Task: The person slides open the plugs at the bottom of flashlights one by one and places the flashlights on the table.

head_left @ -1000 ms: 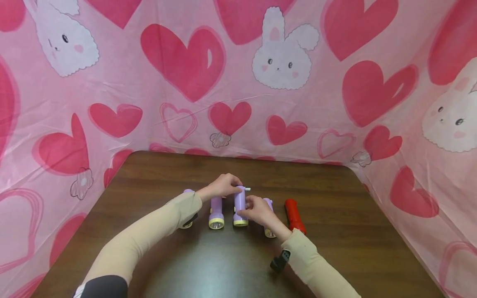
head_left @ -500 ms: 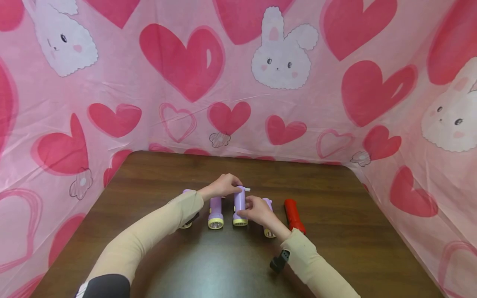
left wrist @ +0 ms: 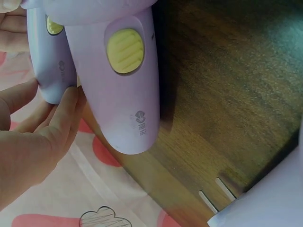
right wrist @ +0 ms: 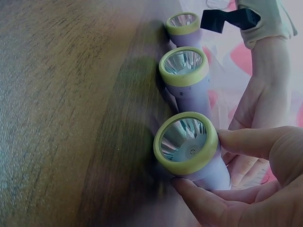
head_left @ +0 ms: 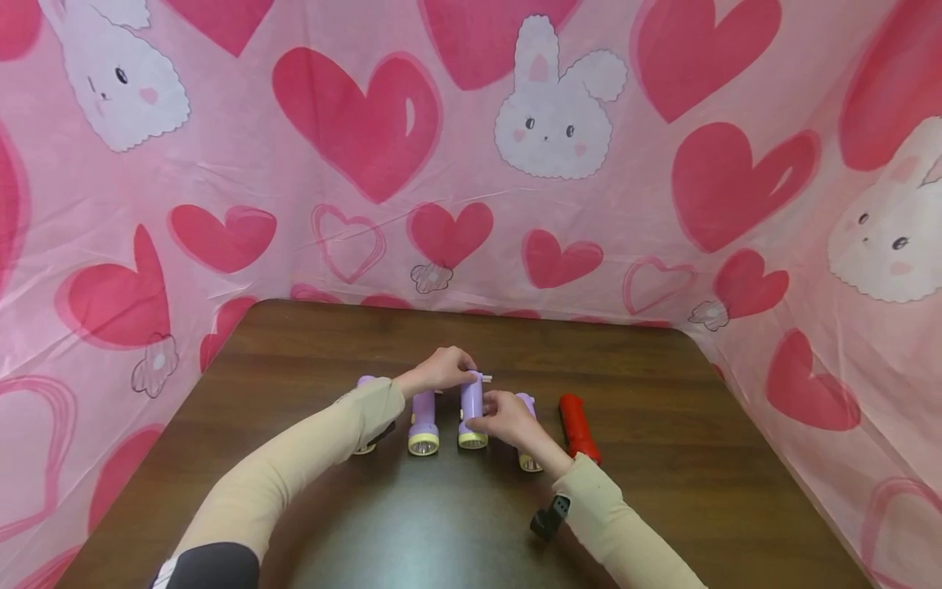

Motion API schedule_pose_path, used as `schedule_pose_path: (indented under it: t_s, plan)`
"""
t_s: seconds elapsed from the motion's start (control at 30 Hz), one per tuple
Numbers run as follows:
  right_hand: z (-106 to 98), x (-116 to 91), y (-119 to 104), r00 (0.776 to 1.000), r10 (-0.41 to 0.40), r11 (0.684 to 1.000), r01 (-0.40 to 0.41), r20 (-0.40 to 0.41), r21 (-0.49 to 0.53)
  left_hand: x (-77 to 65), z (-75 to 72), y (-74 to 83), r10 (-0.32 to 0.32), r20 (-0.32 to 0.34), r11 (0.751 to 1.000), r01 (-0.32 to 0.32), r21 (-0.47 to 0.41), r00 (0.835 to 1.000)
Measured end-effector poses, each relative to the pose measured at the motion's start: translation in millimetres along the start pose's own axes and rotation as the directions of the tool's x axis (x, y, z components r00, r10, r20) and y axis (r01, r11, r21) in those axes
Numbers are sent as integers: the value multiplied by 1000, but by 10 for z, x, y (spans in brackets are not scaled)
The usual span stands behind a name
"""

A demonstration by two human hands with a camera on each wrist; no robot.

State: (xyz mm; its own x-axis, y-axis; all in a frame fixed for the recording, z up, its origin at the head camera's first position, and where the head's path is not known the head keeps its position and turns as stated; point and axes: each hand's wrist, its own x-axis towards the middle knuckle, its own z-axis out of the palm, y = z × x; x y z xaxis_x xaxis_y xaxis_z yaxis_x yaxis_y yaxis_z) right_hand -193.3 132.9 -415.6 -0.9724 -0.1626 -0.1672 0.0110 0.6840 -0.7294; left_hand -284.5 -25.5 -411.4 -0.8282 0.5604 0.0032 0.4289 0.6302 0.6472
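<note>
Both hands are on one lavender flashlight point(head_left: 472, 402) with a pale yellow lens ring, in the middle of the row in the head view. My left hand point(head_left: 444, 369) holds its tail end; in the left wrist view the fingers point(left wrist: 64, 113) lie around that end. Two metal prongs point(head_left: 487, 379) stick out sideways there. My right hand point(head_left: 508, 415) pinches the lens end between thumb and fingers, and the reflector point(right wrist: 187, 142) shows in the right wrist view. Another lavender flashlight point(head_left: 423, 421) lies just left of it, its yellow switch point(left wrist: 125, 51) facing the left wrist camera.
At the far left, a lavender flashlight point(head_left: 365, 381) is mostly hidden by the left sleeve. One more lavender flashlight point(head_left: 530, 463) lies partly behind the right hand, with a red flashlight point(head_left: 577, 425) to its right. Heart-patterned pink cloth point(head_left: 353, 164) surrounds the brown table point(head_left: 412, 523).
Both hands keep their places on the middle flashlight. The head view has shifted very slightly; nothing else visibly moves.
</note>
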Motion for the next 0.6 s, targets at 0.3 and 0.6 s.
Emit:
schedule_pose_path:
  t_s: [0.3,0.6]
  plan:
    - [0,-1,21,1000,-3,1000,3,26,-13,-8,38,-10,-62,35,997,64,-52,997]
    - [-4,9,25,999,-22,1000,22,29,-3,5,53,-33,-37,36,999,37,-3,999]
